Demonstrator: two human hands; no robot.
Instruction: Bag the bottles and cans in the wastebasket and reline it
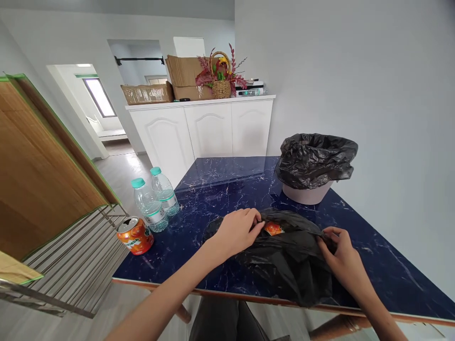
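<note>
A black plastic bag lies spread at the front of the blue marbled table, its mouth partly parted. Something orange with print shows through the opening; most of it is hidden by the plastic. My left hand pinches the left side of the bag's mouth, fingers curled. At the opposite side, my right hand grips the bag's edge between thumb and fingers.
On the table's left stand an opened orange soda can and two clear water bottles with teal caps. A pale bin lined with a black bag stands at the right. Behind is a white cabinet.
</note>
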